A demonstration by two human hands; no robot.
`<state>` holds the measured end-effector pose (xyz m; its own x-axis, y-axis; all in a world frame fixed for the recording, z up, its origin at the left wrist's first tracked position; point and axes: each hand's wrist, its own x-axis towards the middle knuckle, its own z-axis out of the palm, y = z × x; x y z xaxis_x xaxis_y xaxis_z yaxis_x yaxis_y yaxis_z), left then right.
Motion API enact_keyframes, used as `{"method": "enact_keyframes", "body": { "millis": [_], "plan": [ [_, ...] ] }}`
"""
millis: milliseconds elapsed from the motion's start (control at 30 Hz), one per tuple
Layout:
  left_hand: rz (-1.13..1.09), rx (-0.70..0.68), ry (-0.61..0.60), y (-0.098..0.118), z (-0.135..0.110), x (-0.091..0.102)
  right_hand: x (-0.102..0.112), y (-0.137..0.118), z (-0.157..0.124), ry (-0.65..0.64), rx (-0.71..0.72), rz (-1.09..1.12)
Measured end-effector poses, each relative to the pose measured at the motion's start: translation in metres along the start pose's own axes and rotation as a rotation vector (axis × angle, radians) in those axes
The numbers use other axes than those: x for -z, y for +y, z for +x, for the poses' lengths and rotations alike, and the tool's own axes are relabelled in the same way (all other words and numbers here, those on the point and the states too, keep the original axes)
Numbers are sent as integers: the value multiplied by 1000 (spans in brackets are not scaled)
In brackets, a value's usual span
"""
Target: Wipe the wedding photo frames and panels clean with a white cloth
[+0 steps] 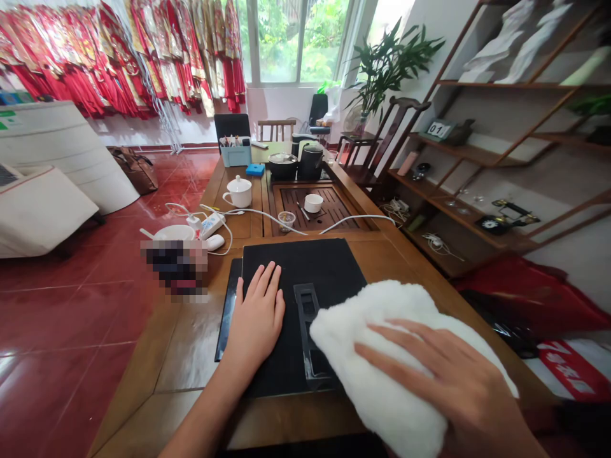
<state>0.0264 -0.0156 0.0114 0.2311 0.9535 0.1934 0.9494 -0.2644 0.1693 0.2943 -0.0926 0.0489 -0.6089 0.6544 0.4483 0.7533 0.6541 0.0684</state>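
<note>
My left hand [260, 312] lies flat on a black rectangular panel [329, 264], its fingers a little apart. A long dark plastic bracket with recesses [308, 331] runs down the panel's middle, right of that hand. From under the panel's left side shows the edge of a glossy black flat thing [224, 334]. My right hand [443, 375] holds a fluffy white cloth [386, 305] over the panel's right side, the fingers spread across its top. The thumb is out of sight, and the cloth hides the panel's near right corner.
The wooden table [172, 356] carries a white lidded cup [238, 192], a power strip [212, 224], a mouse [214, 242] and a white cable [267, 214]. Behind are a slatted tea tray [305, 219] with a small white cup [314, 203], and a dark kettle [311, 162]. Shelves [477, 152] stand at right.
</note>
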Motion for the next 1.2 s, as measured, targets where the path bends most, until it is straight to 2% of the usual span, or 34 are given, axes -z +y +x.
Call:
{"method": "enact_keyframes", "body": {
  "millis": [167,333,467,567,667,967,1200],
  "plan": [
    [-4,-2,-2,0,0,1,-7,29,44,21,-64,-93],
    [-10,-10,0,-1,0,1,-34,59,90,15,-28,-235],
    [-12,-5,-9,-1,0,0,-57,70,106,-51,-58,-225],
    [-12,-1,-15,-1,0,1,-67,72,104,-97,-76,-158],
    [-9,4,-11,0,1,1,-68,70,97,-85,-68,-93],
    [-9,-1,8,0,0,0,-51,38,59,-81,-33,-33],
    [-15,4,-25,-1,1,0,-36,13,22,-63,-24,12]
  ]
}}
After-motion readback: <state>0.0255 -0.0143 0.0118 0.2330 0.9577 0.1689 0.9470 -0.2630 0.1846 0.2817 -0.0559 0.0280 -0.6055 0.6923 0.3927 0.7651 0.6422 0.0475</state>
